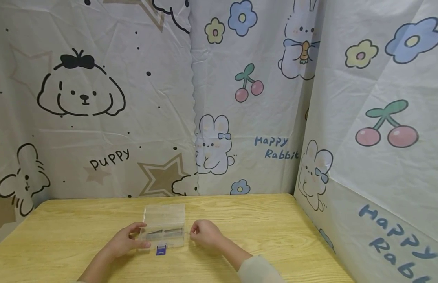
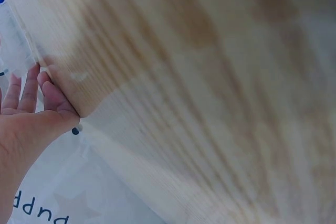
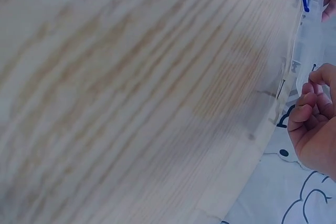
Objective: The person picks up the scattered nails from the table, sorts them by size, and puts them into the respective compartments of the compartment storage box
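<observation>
A clear plastic box (image 1: 164, 240) with compartments lies on the table, its clear lid (image 1: 165, 214) raised at the back. Thin dark pieces (image 1: 173, 230) lie in its compartments; their kind is too small to tell. A blue latch (image 1: 161, 250) hangs at the front. My left hand (image 1: 125, 240) holds the box's left end, thumb at the front corner and fingers farther back. Just beyond the right wall, my right hand (image 1: 206, 233) has its thumb and fingertips together, pinching a small thin thing (image 1: 187, 233) whose kind is unclear. In the right wrist view the right hand (image 3: 317, 119) partly hides it.
The light wooden table (image 1: 261, 236) extends around the box on both sides. Behind it hangs a patterned cloth (image 1: 162, 98) with cartoon puppies, rabbits and flowers; another cloth panel (image 1: 374, 169) stands along the right edge.
</observation>
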Available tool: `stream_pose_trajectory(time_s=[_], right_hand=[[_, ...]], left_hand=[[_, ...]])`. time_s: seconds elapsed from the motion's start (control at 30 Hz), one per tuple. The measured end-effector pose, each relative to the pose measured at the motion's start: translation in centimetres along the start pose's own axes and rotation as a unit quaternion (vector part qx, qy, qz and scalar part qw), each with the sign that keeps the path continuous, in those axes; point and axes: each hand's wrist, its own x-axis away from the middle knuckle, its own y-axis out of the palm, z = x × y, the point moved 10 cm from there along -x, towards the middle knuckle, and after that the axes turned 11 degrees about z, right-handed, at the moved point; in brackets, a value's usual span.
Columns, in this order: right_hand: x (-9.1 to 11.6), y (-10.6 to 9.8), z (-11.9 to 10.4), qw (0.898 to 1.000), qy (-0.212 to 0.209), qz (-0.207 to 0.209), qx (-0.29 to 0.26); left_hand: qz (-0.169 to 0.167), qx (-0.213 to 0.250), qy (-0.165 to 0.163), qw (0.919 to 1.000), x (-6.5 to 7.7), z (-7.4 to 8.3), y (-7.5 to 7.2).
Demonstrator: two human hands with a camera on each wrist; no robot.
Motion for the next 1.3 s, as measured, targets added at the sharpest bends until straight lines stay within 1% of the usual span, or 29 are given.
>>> stream_pose_trajectory(time_s=[0.2,0.33,0.63,0.87,1.1,1.3], right_hand=[[0.0,0.3,-0.6,1.0,-0.01,0.001,-0.007],[0.2,0.6,-1.0,1.0,-0.008,-0.001,-0.021],[-0.1,1.1,-1.8,1.0,-0.013,-0.01,-0.014],[-0.4,1.7,-2.0,1.0,-0.016,-0.013,-0.01],[-0.3,2.5,-2.5,0.999,-0.021,-0.024,-0.027],[-0.3,2.8,-2.5,0.999,-0.018,-0.027,-0.033]], left_hand=[[-0.003,0.01,0.004,0.9999,-0.1,-0.2,0.1],[-0.003,0.013,0.001,0.9999,0.0,-0.2,0.2],[-0.002,0.017,0.004,0.9999,0.1,0.0,0.1],[-0.004,0.019,0.009,0.9998,0.1,0.1,0.1],[-0.003,0.014,0.012,0.9998,0.1,0.0,0.1],[-0.003,0.015,0.009,0.9998,0.0,0.0,0.1]])
